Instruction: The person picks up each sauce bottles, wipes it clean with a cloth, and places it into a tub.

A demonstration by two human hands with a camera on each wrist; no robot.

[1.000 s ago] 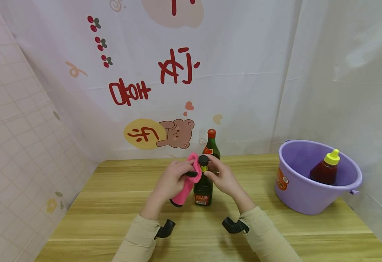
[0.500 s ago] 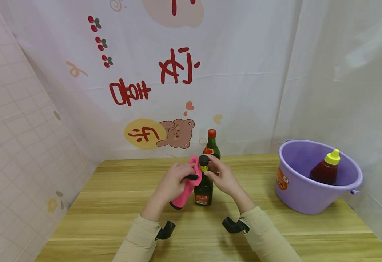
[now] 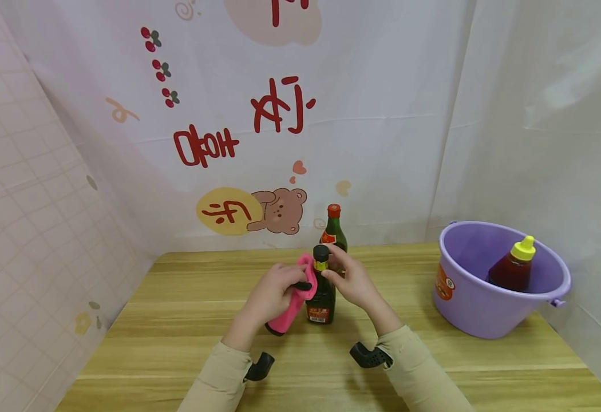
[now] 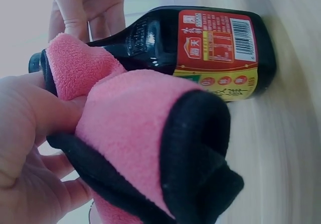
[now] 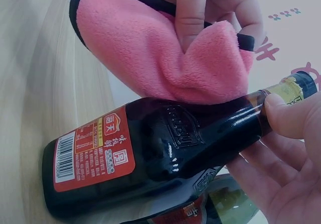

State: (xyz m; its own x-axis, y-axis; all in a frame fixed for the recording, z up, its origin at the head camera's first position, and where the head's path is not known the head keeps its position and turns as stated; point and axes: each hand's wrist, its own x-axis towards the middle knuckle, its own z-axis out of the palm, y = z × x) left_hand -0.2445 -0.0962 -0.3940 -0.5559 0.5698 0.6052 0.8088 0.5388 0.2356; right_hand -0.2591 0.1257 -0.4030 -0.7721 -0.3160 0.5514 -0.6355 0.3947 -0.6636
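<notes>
Between the two hands, a dark bottle [image 3: 321,289] stands upright on the wooden table [image 3: 187,332]. It has a black cap, a yellow neck band and a red label low on its body. The right hand [image 3: 349,280] holds it by the neck, with the thumb laid on the yellow band and the fingers curled round behind, just under the cap. The left hand [image 3: 272,289] grips a pink cloth [image 3: 292,300] with a black edge, bunched between thumb and fingers, and presses it against the bottle's shoulder on the side facing that hand; the loose end of the cloth hangs down below the hand toward the table.

Just behind the right hand's fingers stands a green bottle [image 3: 333,229] with a red cap, close to the dark one. Well off to the right hand's outer side sits a purple bucket [image 3: 478,312] on the table, and inside it leans a red sauce bottle [image 3: 511,269] with a yellow cap.
</notes>
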